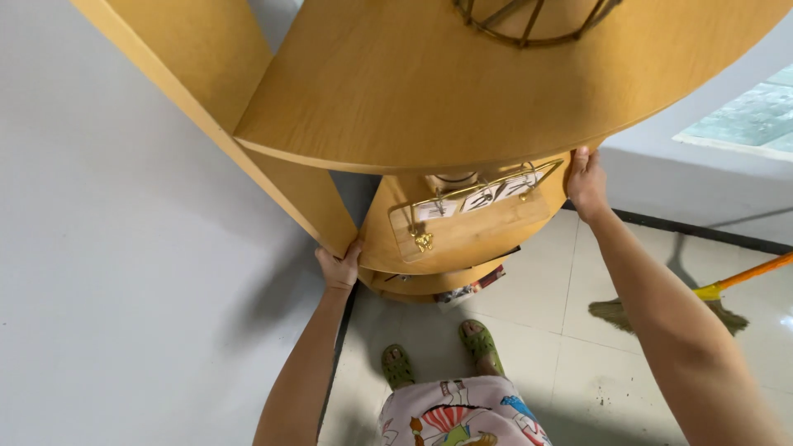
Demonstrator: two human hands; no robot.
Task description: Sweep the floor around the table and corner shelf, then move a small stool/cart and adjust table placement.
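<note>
From the head camera you look straight down a light wooden corner shelf [462,91] with rounded, quarter-circle tiers that stands against a white wall [124,248].

Your left hand [339,268] is on the lower end of the shelf's slanted side panel [248,140], just beside the wall; the fingers curl around the panel's edge, so that grip is closed on the wood. Your right hand [586,182] reaches up under the rim of the big top tier and holds the shelf's right edge, fingers pressed flat against it and the thumb hidden behind, so this grip is also closed on the shelf. Both arms are stretched out, one to each side of the unit.

On the top tier a dark wire basket [529,21] shows only in part at the picture's upper edge. On the tier below stands a gold wire photo holder [479,198] with three small cards clipped in a row, set on a pale wooden board [471,231]; behind it is a small round container whose kind you cannot tell. Lower tiers are mostly hidden.

Below the shelf, your feet in green clogs [479,339] stand on glossy pale floor tiles [578,355]. To the right a broom [710,297] with an orange handle lies on the floor, well apart from the shelf.
</note>
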